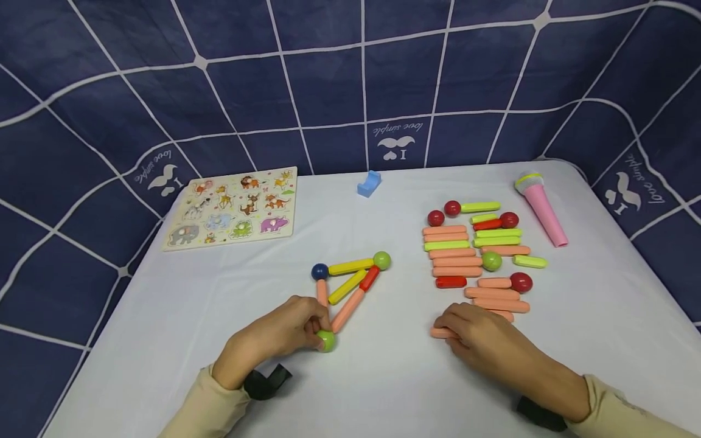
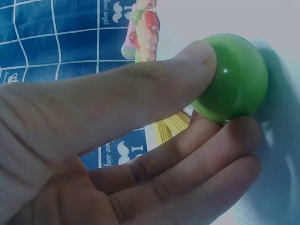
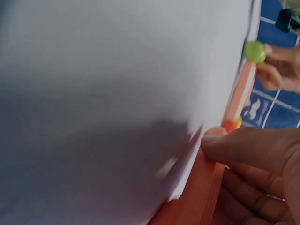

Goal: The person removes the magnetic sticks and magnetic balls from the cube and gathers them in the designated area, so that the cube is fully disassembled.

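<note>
My left hand (image 1: 282, 328) pinches a green ball (image 2: 236, 77) between thumb and fingers, low over the white table. It sits at the near corner of a figure made of sticks and balls. In that figure a dark blue ball (image 1: 320, 272), a yellow stick (image 1: 350, 266) and another green ball (image 1: 382, 261) form the far side. A short red stick (image 1: 369, 278) and a salmon stick (image 1: 348, 310) run down the right side; a second yellow stick (image 1: 347, 287) lies inside. My right hand (image 1: 487, 340) holds a salmon stick (image 3: 194, 187), partly hidden by the fingers.
Beyond my right hand lie rows of salmon, lime and red sticks (image 1: 457, 272) with red balls (image 1: 521, 281). A pink toy microphone (image 1: 544, 210) is at the back right. An animal puzzle board (image 1: 230, 240) lies back left, a blue block (image 1: 369, 184) at the back middle.
</note>
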`<state>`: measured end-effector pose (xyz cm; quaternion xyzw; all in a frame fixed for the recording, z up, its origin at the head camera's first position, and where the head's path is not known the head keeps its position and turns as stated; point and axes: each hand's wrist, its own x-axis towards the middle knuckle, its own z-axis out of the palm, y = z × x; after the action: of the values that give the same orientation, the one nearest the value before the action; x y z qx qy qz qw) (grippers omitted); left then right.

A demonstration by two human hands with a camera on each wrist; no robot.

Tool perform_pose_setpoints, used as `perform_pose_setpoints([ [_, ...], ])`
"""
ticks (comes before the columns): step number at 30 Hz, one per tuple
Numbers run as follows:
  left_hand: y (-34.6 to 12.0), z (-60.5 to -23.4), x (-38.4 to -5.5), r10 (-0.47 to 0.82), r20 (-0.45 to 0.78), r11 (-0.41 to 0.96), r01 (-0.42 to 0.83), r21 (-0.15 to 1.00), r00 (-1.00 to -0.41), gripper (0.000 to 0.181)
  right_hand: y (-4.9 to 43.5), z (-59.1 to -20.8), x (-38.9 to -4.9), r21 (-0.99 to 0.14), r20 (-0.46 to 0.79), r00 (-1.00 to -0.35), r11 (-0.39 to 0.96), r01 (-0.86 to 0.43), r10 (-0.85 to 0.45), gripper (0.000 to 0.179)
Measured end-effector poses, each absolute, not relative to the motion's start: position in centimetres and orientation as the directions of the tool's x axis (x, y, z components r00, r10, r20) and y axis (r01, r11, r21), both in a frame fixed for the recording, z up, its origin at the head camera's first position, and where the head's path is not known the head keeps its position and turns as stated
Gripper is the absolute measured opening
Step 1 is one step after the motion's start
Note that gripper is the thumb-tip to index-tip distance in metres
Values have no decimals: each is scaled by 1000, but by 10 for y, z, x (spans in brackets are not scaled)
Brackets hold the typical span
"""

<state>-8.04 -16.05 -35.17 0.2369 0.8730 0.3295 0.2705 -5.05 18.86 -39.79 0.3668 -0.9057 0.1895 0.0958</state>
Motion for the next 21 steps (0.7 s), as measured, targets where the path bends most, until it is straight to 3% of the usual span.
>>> perform_pose_setpoints([
  [10,-161,-352,-80,596,-308,663,238,709,-742,21,218,-402,-47,-164,385,-715,719,-676,-584,35],
  [12,-161,-353,-80,595,-308,666,240,707,-742,21,222,-404,-48,-147,409,-694,708,-691,-592,18],
  [17,-161,-353,-80,589,-311,669,234,706,-746,20,227,-405,-49,-113,387,-674,693,-712,-629,19],
  [19,-160,-353,-79,587,-311,668,230,708,-748,20,228,-403,-48,-102,358,-681,698,-709,-639,38],
  [21,-161,-353,-79,586,-309,667,229,709,-749,20,228,-404,-48,-103,359,-680,696,-710,-640,38],
])
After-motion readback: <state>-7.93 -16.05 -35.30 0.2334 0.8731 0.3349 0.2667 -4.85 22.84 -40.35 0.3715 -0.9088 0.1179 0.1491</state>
